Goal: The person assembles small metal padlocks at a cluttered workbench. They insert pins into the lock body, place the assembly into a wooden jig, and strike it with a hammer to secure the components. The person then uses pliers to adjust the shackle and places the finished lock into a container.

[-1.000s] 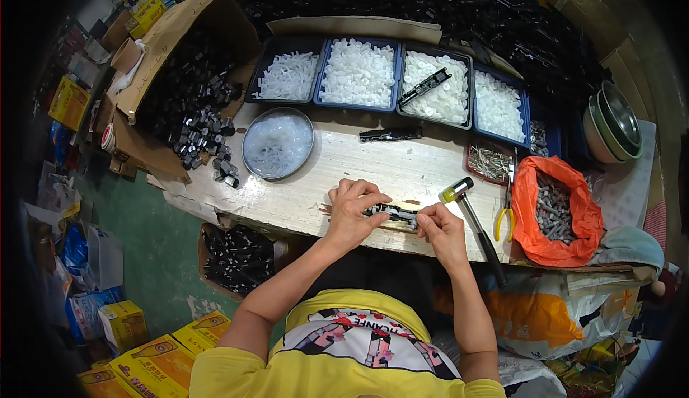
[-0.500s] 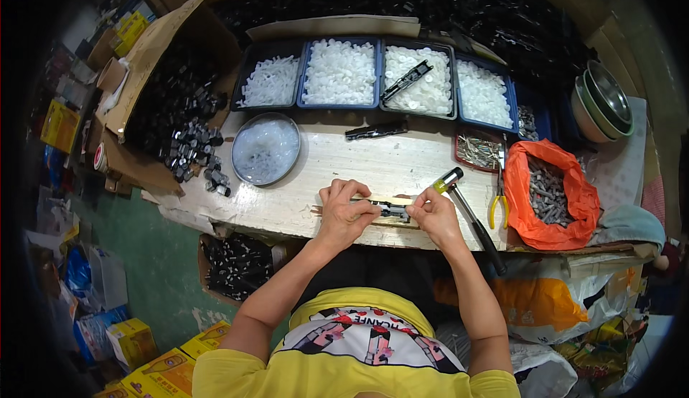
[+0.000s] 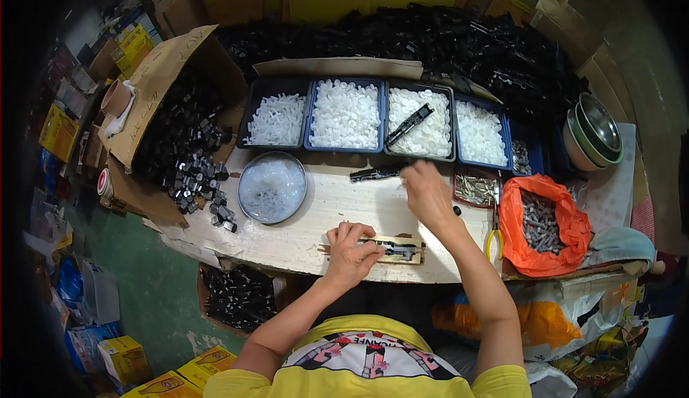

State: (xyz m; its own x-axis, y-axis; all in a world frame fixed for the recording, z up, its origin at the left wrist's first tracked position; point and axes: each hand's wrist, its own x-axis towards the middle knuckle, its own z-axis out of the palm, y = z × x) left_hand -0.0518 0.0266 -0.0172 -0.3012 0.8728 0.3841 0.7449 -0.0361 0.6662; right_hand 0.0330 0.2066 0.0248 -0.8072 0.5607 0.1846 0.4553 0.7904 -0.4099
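My left hand (image 3: 350, 256) pinches the left end of a long black plastic part (image 3: 403, 250) lying in a shallow wooden holder (image 3: 420, 256) near the table's front edge. My right hand (image 3: 428, 195) is off that part, farther forward over the table, its fingers smeared by motion. Just left of its fingertips lies another black part (image 3: 373, 174). A similar black part (image 3: 409, 125) rests across a tray of white discs (image 3: 430, 139). My right forearm hides most of the hammer; a dark end of it (image 3: 457, 211) shows beside the wrist.
Left of the disc tray stand a tray of white rounded pieces (image 3: 344, 114) and one of white sticks (image 3: 276, 119). A round dish (image 3: 271, 188) sits in front. Pliers (image 3: 494, 244), a box of metal pins (image 3: 475, 187) and an orange bag (image 3: 511, 218) occupy the right. Black parts (image 3: 402, 46) pile up behind.
My right hand has left the black part in the holder and moved forward toward the trays. My left hand stays on the part. The whole scene sits lower in the picture.
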